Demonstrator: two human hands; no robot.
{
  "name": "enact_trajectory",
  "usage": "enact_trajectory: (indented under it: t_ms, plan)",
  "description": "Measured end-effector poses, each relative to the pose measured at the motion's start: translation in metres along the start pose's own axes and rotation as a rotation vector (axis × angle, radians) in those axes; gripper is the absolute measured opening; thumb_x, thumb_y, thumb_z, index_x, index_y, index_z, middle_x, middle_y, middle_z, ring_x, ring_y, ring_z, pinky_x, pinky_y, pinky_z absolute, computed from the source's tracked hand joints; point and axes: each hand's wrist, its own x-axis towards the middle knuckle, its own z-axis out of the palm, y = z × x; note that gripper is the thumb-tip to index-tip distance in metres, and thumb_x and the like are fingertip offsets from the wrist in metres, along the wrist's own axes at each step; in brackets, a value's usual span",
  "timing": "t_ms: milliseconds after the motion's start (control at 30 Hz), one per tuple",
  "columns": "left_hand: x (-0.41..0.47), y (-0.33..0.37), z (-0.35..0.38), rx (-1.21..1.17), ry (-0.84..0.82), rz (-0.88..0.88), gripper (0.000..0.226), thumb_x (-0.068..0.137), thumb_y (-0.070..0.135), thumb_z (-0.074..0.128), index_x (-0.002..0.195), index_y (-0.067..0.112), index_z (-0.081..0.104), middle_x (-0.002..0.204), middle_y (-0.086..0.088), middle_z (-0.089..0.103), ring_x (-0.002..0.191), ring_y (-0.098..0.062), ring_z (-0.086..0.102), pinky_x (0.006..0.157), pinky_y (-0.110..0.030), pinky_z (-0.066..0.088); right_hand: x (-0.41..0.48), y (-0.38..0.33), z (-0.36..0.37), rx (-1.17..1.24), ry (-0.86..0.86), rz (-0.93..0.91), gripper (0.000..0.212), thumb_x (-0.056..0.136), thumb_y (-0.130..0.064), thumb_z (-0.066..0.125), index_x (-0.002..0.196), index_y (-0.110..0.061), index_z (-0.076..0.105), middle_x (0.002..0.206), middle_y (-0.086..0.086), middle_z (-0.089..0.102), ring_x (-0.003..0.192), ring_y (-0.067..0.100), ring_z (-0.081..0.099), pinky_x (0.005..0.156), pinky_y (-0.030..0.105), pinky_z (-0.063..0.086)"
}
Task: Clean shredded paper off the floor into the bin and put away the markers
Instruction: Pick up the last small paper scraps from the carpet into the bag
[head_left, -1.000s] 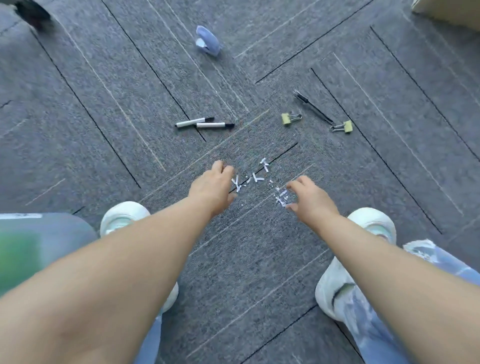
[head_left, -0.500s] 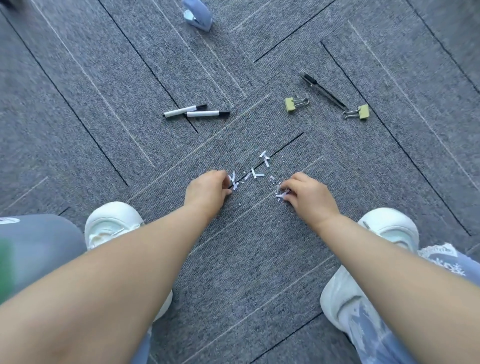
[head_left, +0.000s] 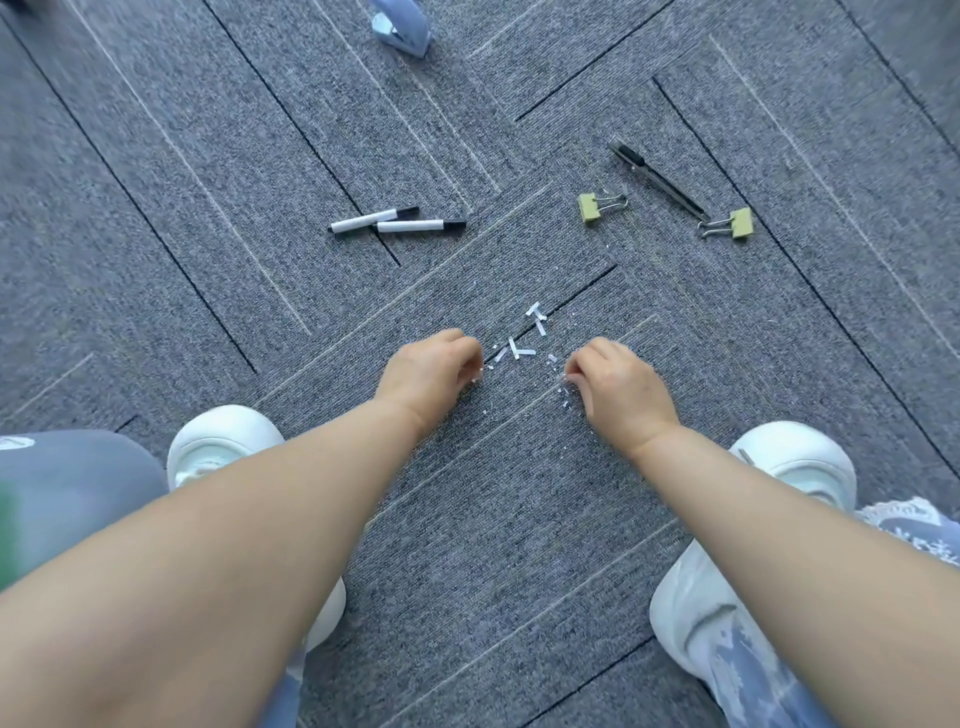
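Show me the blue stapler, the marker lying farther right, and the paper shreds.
blue stapler (head_left: 401, 28): head view, on its body.
marker lying farther right (head_left: 415, 226): head view, on the white barrel.
paper shreds (head_left: 515, 349): head view, on one white strip.

White paper shreds (head_left: 514, 349) lie scattered on the carpet at frame centre. Two white, black-capped markers (head_left: 415, 226) lie flat, touching, to their upper left.

Grey carpet (head_left: 208, 156), paper shreds (head_left: 515, 349), markers (head_left: 410, 226), binder clips (head_left: 589, 208)
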Motion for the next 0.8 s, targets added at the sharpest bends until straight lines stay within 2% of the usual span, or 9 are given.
enact_trajectory:
  t_ms: [100,200,300,367,400,467,567,667,800]
  plan:
    - [0.003,0.002,-0.004,-0.027,-0.031,-0.014,0.025,0.090,0.028,0.056,0.113,0.018,0.052,0.108,0.003,0.060,0.093,-0.020,0.057,0.083,-0.031,0.045,0.013,-0.001,-0.006,0.012,0.019,0.003,0.005,0.087,-0.008,0.057,0.086,-0.004,0.061,0.086,0.011,0.060,0.081,0.028,0.055,0.070,0.042,0.051]
    - [0.002,0.005,-0.003,-0.045,-0.077,-0.003,0.062,0.079,0.038,0.068,0.131,0.019,0.039,0.116,0.002,0.056,0.104,-0.016,0.054,0.094,-0.031,0.041,0.027,-0.007,-0.014,0.033,-0.052,0.053,0.020,0.089,-0.019,0.056,0.106,-0.009,0.059,0.104,0.007,0.057,0.092,0.026,0.055,0.081,0.040,0.049]
    - [0.001,0.007,0.000,-0.047,-0.097,-0.013,0.083,0.071,0.044,0.073,0.137,0.017,0.030,0.122,0.000,0.050,0.114,-0.016,0.049,0.100,-0.030,0.037,0.034,-0.013,-0.021,0.001,-0.220,0.080,0.068,0.081,-0.031,0.066,0.138,-0.015,0.033,0.134,0.004,0.035,0.110,0.023,0.047,0.089,0.038,0.043]
    - [0.003,0.009,0.003,-0.062,-0.087,-0.054,0.080,0.072,0.042,0.073,0.136,0.017,0.032,0.123,-0.001,0.049,0.115,-0.017,0.048,0.099,-0.032,0.037,0.040,-0.015,-0.024,-0.096,-0.300,0.079,0.095,0.073,-0.037,0.073,0.145,-0.020,0.014,0.144,0.003,0.018,0.123,0.022,0.035,0.098,0.038,0.038]
    - [0.004,0.010,0.005,-0.074,-0.068,-0.082,0.073,0.074,0.040,0.072,0.133,0.017,0.035,0.121,-0.001,0.049,0.113,-0.018,0.049,0.098,-0.032,0.038,0.044,-0.014,-0.023,-0.131,-0.321,0.078,0.099,0.071,-0.037,0.075,0.145,-0.022,0.011,0.145,0.003,0.014,0.126,0.023,0.031,0.101,0.038,0.035]
    - [0.007,0.012,0.008,-0.119,-0.012,-0.147,0.056,0.079,0.034,0.069,0.125,0.017,0.042,0.114,-0.001,0.052,0.105,-0.020,0.052,0.093,-0.034,0.041,0.051,-0.014,-0.019,-0.144,-0.344,0.077,0.092,0.073,-0.034,0.074,0.144,-0.023,0.017,0.145,0.003,0.015,0.128,0.024,0.029,0.102,0.039,0.034]
    - [0.010,0.012,0.012,-0.191,0.045,-0.213,0.036,0.081,0.027,0.068,0.111,0.017,0.052,0.102,0.000,0.054,0.095,-0.020,0.055,0.089,-0.036,0.044,0.053,-0.013,-0.011,-0.050,-0.270,0.061,0.062,0.078,-0.025,0.070,0.133,-0.024,0.042,0.139,0.001,0.032,0.121,0.024,0.041,0.096,0.043,0.040]
    - [0.011,0.010,0.013,-0.234,0.096,-0.237,0.025,0.082,0.023,0.067,0.105,0.017,0.058,0.095,0.003,0.057,0.092,-0.018,0.056,0.087,-0.034,0.045,0.043,-0.009,-0.005,-0.087,-0.188,-0.040,0.036,0.083,-0.019,0.065,0.118,-0.014,0.060,0.133,0.004,0.046,0.116,0.025,0.045,0.089,0.046,0.046]
    - [0.010,0.010,0.014,-0.169,0.102,-0.206,0.014,0.086,0.025,0.062,0.099,0.019,0.063,0.099,0.002,0.061,0.094,-0.017,0.057,0.086,-0.031,0.045,0.030,-0.002,-0.001,-0.076,-0.013,-0.196,0.010,0.070,-0.003,0.074,0.079,-0.006,0.071,0.091,0.009,0.066,0.083,0.031,0.061,0.055,0.043,0.055]
